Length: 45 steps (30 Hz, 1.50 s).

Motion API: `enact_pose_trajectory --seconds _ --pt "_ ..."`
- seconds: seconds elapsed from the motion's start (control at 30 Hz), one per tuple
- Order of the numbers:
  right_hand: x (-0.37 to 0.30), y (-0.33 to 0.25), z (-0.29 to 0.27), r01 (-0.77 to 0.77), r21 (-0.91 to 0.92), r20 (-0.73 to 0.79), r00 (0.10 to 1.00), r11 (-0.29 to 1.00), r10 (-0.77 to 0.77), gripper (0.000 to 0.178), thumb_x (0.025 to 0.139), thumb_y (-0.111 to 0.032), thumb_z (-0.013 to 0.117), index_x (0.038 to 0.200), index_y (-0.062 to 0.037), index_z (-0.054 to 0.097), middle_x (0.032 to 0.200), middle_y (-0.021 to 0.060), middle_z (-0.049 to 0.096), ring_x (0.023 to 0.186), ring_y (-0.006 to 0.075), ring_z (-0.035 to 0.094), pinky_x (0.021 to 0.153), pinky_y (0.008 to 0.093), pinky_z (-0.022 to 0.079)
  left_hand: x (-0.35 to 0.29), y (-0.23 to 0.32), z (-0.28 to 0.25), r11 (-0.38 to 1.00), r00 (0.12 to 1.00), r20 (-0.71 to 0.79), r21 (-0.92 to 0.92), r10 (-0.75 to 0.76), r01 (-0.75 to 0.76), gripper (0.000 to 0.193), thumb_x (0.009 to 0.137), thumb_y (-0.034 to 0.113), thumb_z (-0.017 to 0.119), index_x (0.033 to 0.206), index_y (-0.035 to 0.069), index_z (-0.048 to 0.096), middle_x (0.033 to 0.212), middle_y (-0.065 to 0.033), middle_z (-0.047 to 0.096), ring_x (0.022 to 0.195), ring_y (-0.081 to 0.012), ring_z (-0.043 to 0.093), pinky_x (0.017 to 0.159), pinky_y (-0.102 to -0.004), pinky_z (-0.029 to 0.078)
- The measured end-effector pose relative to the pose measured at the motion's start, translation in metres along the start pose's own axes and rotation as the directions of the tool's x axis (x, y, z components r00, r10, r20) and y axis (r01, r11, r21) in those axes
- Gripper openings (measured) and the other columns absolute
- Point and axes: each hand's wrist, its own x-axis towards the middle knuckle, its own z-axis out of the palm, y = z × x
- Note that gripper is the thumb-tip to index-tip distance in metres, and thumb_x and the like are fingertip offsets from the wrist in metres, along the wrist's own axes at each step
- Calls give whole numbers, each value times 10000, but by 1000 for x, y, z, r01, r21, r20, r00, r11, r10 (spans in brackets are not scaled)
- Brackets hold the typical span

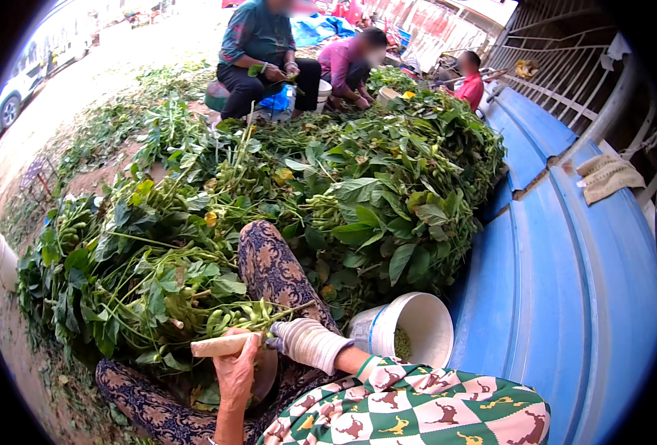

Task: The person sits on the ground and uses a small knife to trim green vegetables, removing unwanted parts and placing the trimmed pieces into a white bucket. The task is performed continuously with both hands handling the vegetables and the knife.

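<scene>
Your bare left hand [235, 371] grips pale wooden handle [221, 345], probably knife; gloved right hand [304, 343] pinches leafy green bean-pod stalk [239, 315]. Mid-stripping; next, pods into white plastic bucket [417, 308].

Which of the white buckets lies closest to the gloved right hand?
The white bucket tilted against the blue tank, just beside the right hand, green pods inside; the others sit far off.

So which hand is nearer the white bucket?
Right. The gloved right hand sits just left of the white bucket; the bare left hand holds a wooden handle farther left.
</scene>
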Motion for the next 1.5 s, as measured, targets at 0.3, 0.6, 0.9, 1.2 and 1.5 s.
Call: enact_pose_trajectory --seconds 0.3,0.6,0.9,1.2,1.5 --pt "-5 -1 8 -40 119 -102 993 992 53 107 807 -128 526 855 -32 528 683 209 588 665 386 589 576 471 448 0 9 15 980 991 5 149 133 -132 40 856 23 577 855 47 545 750 37 519 667 -31 437 602 -175 364" --pt "9 16 11 -257 705 180 966 660 184 139 874 -90 478 926 -17 583 564 69 530 480 160 538 390 320 428 1 13 13 989 995 12 104 104 -105 53 856 35 587 856 53 537 759 35 540 673 -31 451 617 -173 372" --pt "5 21 4 236 313 -15 970 920 -244 177 850 -77 435 900 -84 605 715 123 560 591 275 563 534 379 448 -3 19 9 995 997 53 81 59 -63 47 859 56 593 877 43 552 855 -19 618 760 -57 514 723 -190 409" --pt "0 33 -10 135 545 123 963 827 -239 159 808 -73 488 931 -53 587 719 106 563 614 237 575 544 342 457 -5 24 11 997 996 64 49 65 -68 50 862 70 594 885 48 555 881 -54 646 790 -80 543 767 -213 415" --pt "-15 32 -1 -323 790 396 918 521 -31 199 911 -261 514 909 -103 634 628 -50 515 520 45 458 430 190 368 -1 16 12 999 1000 -23 -48 21 -22 69 859 85 600 883 54 544 862 -41 650 753 -69 539 696 -203 414"
